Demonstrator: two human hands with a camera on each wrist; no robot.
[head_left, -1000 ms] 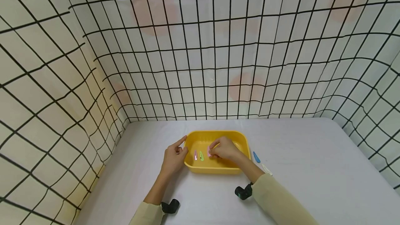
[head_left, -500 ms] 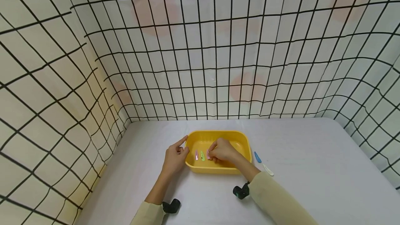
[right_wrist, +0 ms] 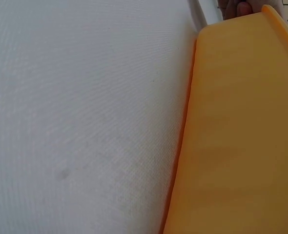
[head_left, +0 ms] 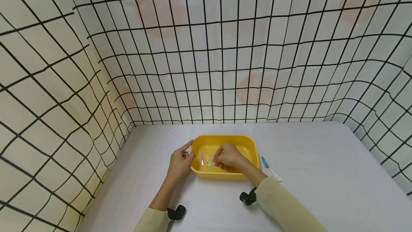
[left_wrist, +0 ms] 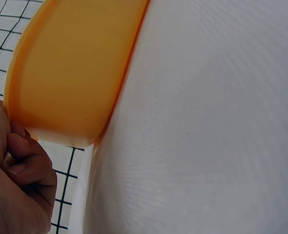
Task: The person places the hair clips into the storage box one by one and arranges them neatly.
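A yellow plastic tray (head_left: 222, 175) stands on the table in the head view. Its left rim is held by my left hand (head_left: 180, 161), index finger stretched along the corner and the other fingers curled outside the wall; the left wrist view shows these curled fingers (left_wrist: 31, 168) against the tray's end. Inside the tray, my right hand (head_left: 229, 155) pinches a pink hair clip (head_left: 214, 159) close over the bottom, partly hidden by the fingertips. To its left lie a green hair clip (head_left: 208, 160) and another pink hair clip (head_left: 202, 159), side by side and upright in the view.
Right of the tray, a blue hair clip (head_left: 265, 162) and a white hair clip (head_left: 275, 175) lie on the white tabletop (head_left: 322, 174). A black-gridded white curtain (head_left: 225, 63) rises behind and beside the table. Dark wrist cameras (head_left: 176, 212) sit at both cuffs.
My right hand has lowered the pink hair clip and shifted it slightly left, so it lines up beside the green one. My left hand stays at the tray's rim.
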